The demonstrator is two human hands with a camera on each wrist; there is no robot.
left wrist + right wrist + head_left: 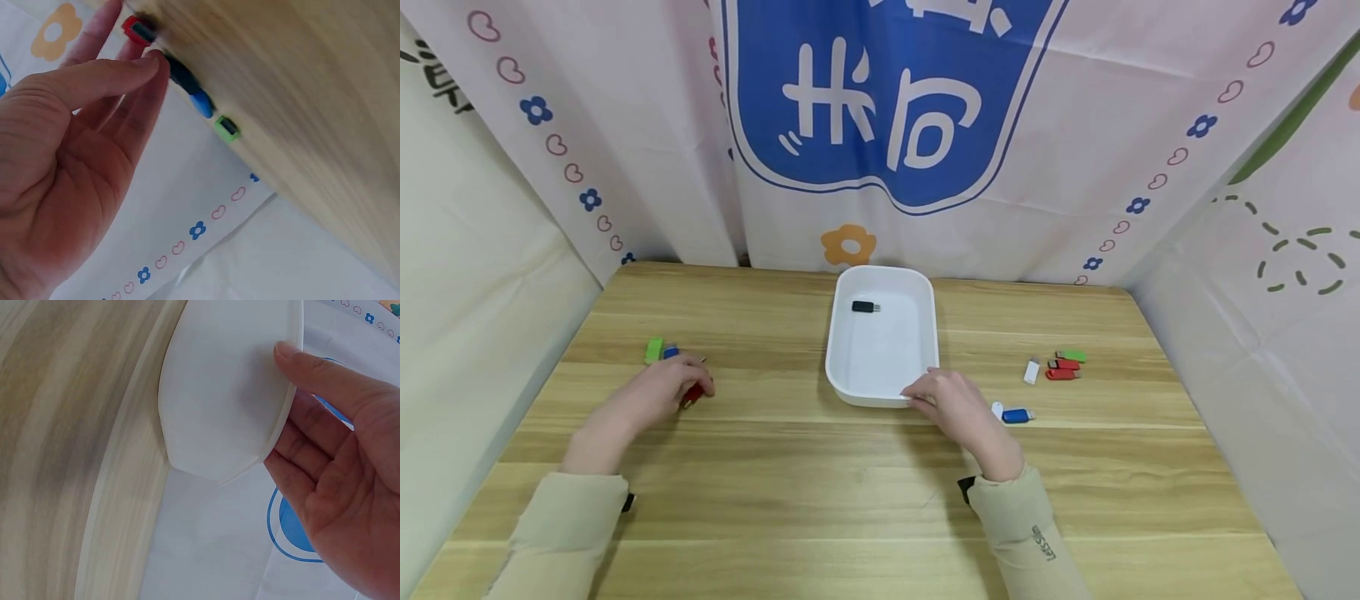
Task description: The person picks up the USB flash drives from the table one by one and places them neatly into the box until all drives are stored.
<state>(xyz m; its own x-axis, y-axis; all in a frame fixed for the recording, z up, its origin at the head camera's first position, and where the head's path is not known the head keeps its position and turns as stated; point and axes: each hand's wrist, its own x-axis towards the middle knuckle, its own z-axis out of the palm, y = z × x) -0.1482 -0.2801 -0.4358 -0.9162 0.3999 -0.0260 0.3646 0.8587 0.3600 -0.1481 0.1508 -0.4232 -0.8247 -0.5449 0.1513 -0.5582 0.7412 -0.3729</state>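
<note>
At the left of the table my left hand point(658, 392) pinches a red USB stick point(694, 395) between thumb and fingers, low over the wood. Behind that hand lie a green USB stick point(654, 350) and a blue one point(671, 352), partly covered by the hand. A dark stick point(181, 75) shows beside the blue one in the left wrist view. My right hand point(958, 408) grips the near right corner of a white plastic box point(832, 350), with the thumb on the outer wall in the right wrist view. Inside the box lies a black USB stick point(862, 307).
On the right side lie a white USB stick point(1032, 372), a green one point(1072, 356) and two red ones point(1062, 375). Closer to my right wrist are a blue stick point(1017, 416) and a white piece point(997, 409). A printed curtain point(662, 167) hangs along the table's back edge.
</note>
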